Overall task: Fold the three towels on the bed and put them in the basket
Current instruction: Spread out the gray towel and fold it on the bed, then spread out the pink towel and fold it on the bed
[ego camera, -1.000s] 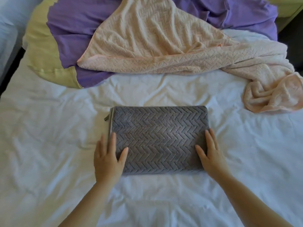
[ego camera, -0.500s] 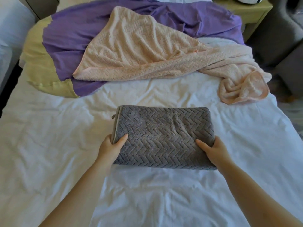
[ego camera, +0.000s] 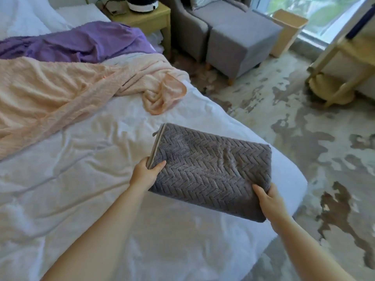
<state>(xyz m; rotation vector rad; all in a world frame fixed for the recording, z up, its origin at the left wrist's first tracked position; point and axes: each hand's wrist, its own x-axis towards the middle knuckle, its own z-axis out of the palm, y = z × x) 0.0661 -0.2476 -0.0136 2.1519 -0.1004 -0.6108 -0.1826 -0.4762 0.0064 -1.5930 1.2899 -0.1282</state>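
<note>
Half a second ago you had the folded grey towel [ego camera: 211, 171] gripped low over the middle of the bed [ego camera: 81, 179]; now it is lifted clear of the sheet and tilted, out over the bed's right corner, and your view has swung right to take in the carpet [ego camera: 304, 138] and a grey footstool [ego camera: 239, 41]. Your left hand [ego camera: 145, 173] clamps the towel's left end and your right hand [ego camera: 269, 201] its near right corner, each with the thumb on top; the fingers underneath are hidden. The peach towel [ego camera: 60, 94] lies unfolded where it was, running off the left edge, and it covers part of the crumpled purple towel [ego camera: 81, 43] behind it. A tan open-topped bin [ego camera: 288, 27] stands by the window; you cannot tell whether it is the basket.
</note>
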